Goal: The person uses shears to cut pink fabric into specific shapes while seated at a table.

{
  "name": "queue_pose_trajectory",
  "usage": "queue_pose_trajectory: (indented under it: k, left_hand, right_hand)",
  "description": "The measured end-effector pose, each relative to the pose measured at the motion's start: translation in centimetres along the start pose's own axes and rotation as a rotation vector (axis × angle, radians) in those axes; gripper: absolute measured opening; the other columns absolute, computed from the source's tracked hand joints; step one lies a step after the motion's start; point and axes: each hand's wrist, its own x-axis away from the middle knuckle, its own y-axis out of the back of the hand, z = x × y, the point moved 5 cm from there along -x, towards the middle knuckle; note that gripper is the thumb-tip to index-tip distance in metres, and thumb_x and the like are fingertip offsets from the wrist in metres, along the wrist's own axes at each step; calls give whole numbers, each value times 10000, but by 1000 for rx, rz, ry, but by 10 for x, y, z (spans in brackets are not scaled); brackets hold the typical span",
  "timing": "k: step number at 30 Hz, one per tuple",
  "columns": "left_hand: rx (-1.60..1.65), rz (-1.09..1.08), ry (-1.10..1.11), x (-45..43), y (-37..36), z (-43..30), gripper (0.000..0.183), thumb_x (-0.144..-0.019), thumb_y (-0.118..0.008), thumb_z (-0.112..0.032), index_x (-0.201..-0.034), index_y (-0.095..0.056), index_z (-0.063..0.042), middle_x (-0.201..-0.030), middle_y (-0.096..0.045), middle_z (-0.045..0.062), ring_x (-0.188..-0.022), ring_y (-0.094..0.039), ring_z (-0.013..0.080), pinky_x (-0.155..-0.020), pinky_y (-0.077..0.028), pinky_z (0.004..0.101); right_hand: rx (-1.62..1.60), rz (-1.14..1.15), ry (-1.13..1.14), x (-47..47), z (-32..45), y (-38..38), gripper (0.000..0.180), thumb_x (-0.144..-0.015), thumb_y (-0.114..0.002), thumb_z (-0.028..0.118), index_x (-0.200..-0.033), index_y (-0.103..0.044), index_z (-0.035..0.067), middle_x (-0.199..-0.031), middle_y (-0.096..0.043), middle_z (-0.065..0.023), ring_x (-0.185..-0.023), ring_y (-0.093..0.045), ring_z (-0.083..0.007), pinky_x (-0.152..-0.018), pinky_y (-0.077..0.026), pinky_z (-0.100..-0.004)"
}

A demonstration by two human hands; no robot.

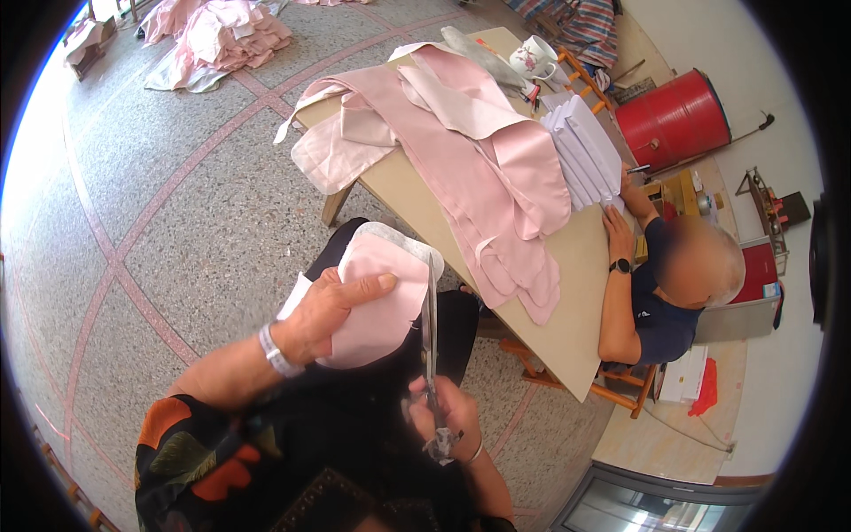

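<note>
In my left hand (332, 302) is a pink fabric piece (379, 319) with a rounded whitish-grey layer (399, 241) showing past its upper edge; my thumb presses on top. My right hand (449, 415) grips a pair of metal scissors (431, 332) by wrapped handles. Their blades point up the view and lie along the right edge of the pink fabric, nearly closed. Whether cloth lies between the blades, I cannot tell. Long pink fabric pieces (465, 159) are heaped on the beige table (572, 352) beyond my hands.
Across the table a seated person (665, 292) rests a hand by a stack of white papers (585, 153). A floral mug (534, 58) stands at the far end. A pink fabric pile (226, 40) lies on the floor. Behind the person is a red drum (675, 120).
</note>
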Motion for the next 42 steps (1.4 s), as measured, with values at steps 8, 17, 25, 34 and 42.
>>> queue_pose_trajectory:
  k: [8,17,25,34,42]
  left_hand:
    - [-77,5,-12,-5,14,-2,240,-892,-714,-194,-1075,-705,-39,-924,-727,71,-754,-702,162,-683,-573,311]
    - [-256,16,-45,-1,18,-15,315,-864,-756,-236,-1076,-683,-15,-917,-720,89,-755,-700,173,-665,-576,322]
    - [-418,34,-91,-1,24,-11,265,-862,-751,-304,-957,-764,-57,-819,-736,43,-650,-660,100,-580,-512,251]
    - [-466,21,-55,0,24,-5,311,-868,-739,-355,-955,-767,-57,-807,-733,41,-664,-649,97,-596,-502,256]
    - [-400,46,-92,2,20,-1,300,-862,-753,-317,-986,-756,-43,-850,-739,44,-689,-657,103,-643,-521,268]
  right_hand:
    - [40,9,1,1,3,0,275,-864,-685,46,-1116,-581,6,-640,-570,21,-568,-498,-16,-552,-411,-189]
    - [-278,189,-72,3,-10,-2,392,-852,-706,53,-1187,-514,-17,-745,-555,7,-663,-505,-40,-615,-428,-205]
    - [-388,239,-133,0,-9,-1,469,-846,-714,77,-1228,-461,-26,-756,-518,11,-664,-485,-53,-620,-413,-206]
    - [-262,222,-93,-5,-2,-1,467,-841,-705,48,-1234,-462,-14,-747,-511,19,-660,-482,-43,-598,-399,-202]
    - [-320,228,-116,-8,-1,-2,468,-843,-693,57,-1240,-458,-24,-762,-512,11,-681,-487,-51,-628,-405,-205]
